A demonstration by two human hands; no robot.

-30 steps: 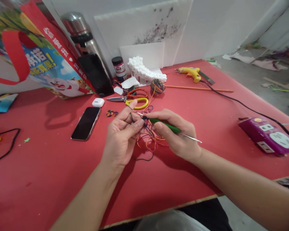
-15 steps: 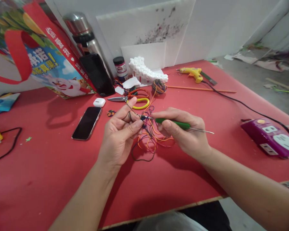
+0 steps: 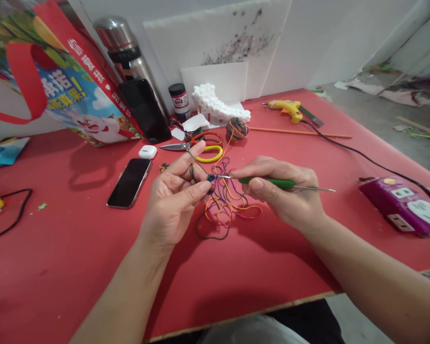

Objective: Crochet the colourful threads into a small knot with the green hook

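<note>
Between thumb and fingers, my left hand [image 3: 177, 196] pinches a small dark multicoloured crochet piece [image 3: 210, 183]. A dark strand of yarn runs over its raised index finger. My right hand [image 3: 281, 191] grips the green handle of a crochet hook [image 3: 267, 182], held like a pen. The hook's thin metal tip reaches left to the crochet piece; whether it sits inside a loop is too small to tell. Loose multicoloured yarn [image 3: 224, 210] lies in loops on the table below both hands, and a strand leads back to a yarn ball [image 3: 237, 129].
Scissors [image 3: 209, 154] with orange and yellow handles lie behind my left hand. A phone [image 3: 129, 183] and a white earphone case [image 3: 147, 152] are to the left. A glue gun [image 3: 286, 110], an orange stick [image 3: 301, 133] and a purple power socket [image 3: 404, 205] are to the right.
My right hand has moved to the right with the crochet hook, drawing its tip back through or away from the crochet piece. My left hand has shifted slightly left.
</note>
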